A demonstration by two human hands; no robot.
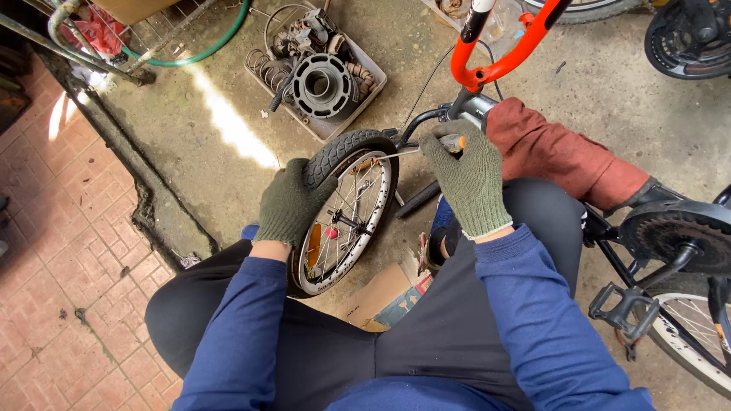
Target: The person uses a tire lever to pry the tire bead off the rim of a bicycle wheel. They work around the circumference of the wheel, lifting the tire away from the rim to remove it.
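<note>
Wheel (346, 217) stands between the knees; gloved left hand (289, 202) clasps its tyre (339, 151), right hand (466, 179) fingers closed around a screwdriver (426, 147) at the rim.

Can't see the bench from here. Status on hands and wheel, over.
Left hand gripping tyre of small wheel. Right hand holding screwdriver at the rim. Red cloth beside right hand.

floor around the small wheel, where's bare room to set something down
Bare concrete lies between the parts tray, the green hose and the wheel; bare brick paving at far left. Crowded right of the wheel: orange frame, rag, pedal.
</note>
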